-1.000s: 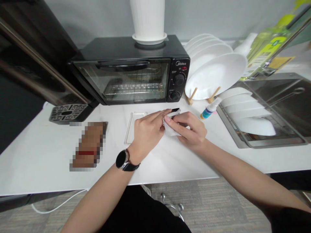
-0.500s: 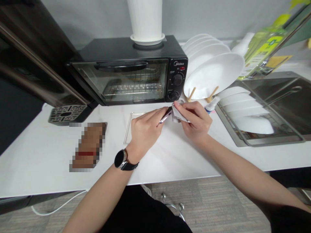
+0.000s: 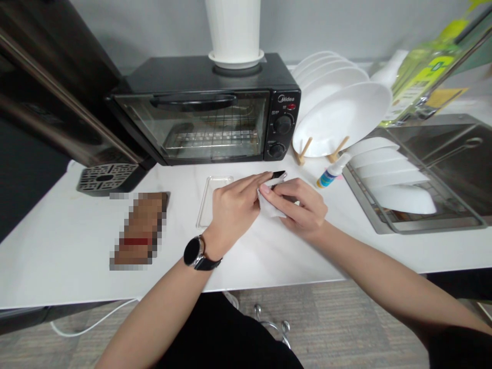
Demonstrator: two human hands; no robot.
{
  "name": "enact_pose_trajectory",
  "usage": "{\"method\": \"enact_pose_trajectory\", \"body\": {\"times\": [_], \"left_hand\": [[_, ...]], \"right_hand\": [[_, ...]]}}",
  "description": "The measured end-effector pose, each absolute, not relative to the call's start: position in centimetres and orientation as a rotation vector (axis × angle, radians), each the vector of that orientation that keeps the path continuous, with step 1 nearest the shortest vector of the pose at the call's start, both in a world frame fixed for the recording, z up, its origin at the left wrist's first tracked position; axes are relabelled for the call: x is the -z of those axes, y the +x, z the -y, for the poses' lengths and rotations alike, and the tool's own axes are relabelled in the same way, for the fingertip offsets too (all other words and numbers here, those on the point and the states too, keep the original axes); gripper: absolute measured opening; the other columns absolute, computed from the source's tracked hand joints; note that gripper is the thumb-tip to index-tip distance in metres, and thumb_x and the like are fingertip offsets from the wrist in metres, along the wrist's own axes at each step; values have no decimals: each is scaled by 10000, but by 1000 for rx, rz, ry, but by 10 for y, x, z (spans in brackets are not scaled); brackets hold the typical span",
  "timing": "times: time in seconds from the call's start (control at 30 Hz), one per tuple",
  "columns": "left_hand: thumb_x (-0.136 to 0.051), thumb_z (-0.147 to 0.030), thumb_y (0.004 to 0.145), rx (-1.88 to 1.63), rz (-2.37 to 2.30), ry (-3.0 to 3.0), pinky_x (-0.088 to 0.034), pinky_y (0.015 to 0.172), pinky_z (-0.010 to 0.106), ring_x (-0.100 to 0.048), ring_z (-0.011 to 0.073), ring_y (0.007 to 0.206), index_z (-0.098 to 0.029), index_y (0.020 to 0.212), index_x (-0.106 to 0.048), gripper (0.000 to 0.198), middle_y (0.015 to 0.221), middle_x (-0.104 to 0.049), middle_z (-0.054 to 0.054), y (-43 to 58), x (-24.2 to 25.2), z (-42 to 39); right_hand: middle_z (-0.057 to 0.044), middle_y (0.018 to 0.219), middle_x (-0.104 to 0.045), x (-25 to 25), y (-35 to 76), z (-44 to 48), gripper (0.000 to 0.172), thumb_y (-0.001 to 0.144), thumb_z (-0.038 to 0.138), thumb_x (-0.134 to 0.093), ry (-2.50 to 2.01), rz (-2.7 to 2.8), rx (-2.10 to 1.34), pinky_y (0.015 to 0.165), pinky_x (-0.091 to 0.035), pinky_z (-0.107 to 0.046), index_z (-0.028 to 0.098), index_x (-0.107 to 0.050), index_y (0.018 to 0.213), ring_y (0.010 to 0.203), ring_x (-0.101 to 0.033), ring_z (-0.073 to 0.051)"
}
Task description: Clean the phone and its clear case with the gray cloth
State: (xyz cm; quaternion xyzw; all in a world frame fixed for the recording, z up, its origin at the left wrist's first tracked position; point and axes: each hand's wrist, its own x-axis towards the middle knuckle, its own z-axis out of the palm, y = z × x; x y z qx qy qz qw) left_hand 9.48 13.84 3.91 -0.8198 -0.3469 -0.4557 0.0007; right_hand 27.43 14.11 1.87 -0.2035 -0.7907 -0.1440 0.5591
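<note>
My left hand [image 3: 232, 210], with a black watch on the wrist, grips a dark phone [image 3: 277, 175] by its edge above the white counter [image 3: 77, 241]; only the phone's far tip shows. My right hand [image 3: 300, 205] is closed on a white cloth [image 3: 269, 206] and presses it against the phone. A clear phone case [image 3: 212, 197] lies flat on the counter just left of my left hand.
A black toaster oven [image 3: 207, 115] with a white pot [image 3: 234, 31] on top stands behind. White plates [image 3: 338, 115] lean in a wooden rack, a small spray bottle [image 3: 332, 171] lies beside it, a sink [image 3: 423, 174] holds more plates. A blurred brown object [image 3: 140, 230] rests left.
My right hand and the cloth slid from the phone's far end back toward me along it. The phone dropped lower again; my left hand kept its grip.
</note>
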Motion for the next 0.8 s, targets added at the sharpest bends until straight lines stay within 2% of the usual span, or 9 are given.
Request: {"method": "enact_pose_trajectory", "body": {"times": [0.17,0.3,0.43,0.8], "left_hand": [[-650,-117,972,1436,1102,-2556,-661,936,313,-810,210,1063,-192,1238,-773,302,1212,-824,54,95,-38,-140],[-623,-63,966,1412,1111,-2456,-645,856,264,-819,186,998,-192,1156,-797,289,1133,-844,33,96,-38,-142],[-642,-127,994,1368,1135,-2410,-623,794,245,-822,178,957,-198,1152,-800,234,1098,-849,30,95,-39,-144],[-678,-148,989,1396,1115,-2395,-617,816,244,-821,181,976,-197,1191,-789,236,1124,-846,38,94,-38,-145]], "right_hand": [[-51,946,-731,-18,274,-143,596,993,67,-643,-459,1864,309,680,-587,-332,249,-571,1556,813,-665,-182],[-53,963,-714,-16,281,-151,604,993,49,-621,-510,1810,330,688,-583,-331,295,-587,1544,842,-671,-184],[-55,1000,-700,-14,288,-157,585,1014,83,-597,-654,1758,313,690,-587,-327,359,-596,1530,862,-675,-185],[-61,999,-705,-12,291,-159,451,1020,134,-614,-776,1722,302,634,-568,-318,349,-706,1406,828,-682,-184]]}}
